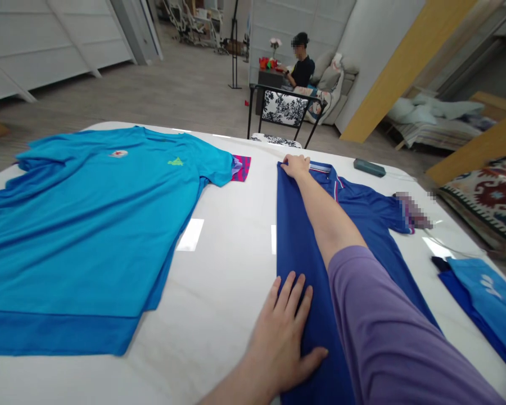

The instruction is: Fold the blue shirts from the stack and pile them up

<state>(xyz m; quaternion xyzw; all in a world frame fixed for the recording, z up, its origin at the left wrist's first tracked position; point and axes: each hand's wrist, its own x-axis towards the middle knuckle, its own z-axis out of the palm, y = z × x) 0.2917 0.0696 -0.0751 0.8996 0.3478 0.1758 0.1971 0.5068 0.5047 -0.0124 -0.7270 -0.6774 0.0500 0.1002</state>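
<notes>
White tabletop (219, 281) bears dark-blue shirt (299, 242) beneath both hands (284, 332) (297, 166).

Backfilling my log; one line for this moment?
left hand: spread on navy shirt | right hand: at its far edge | turquoise shirt: laid out alongside

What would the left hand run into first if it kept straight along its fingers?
Likely the right forearm, after the left hand slides up the dark blue shirt. Forearm height above the cloth is unclear, so it might pass underneath.
</notes>
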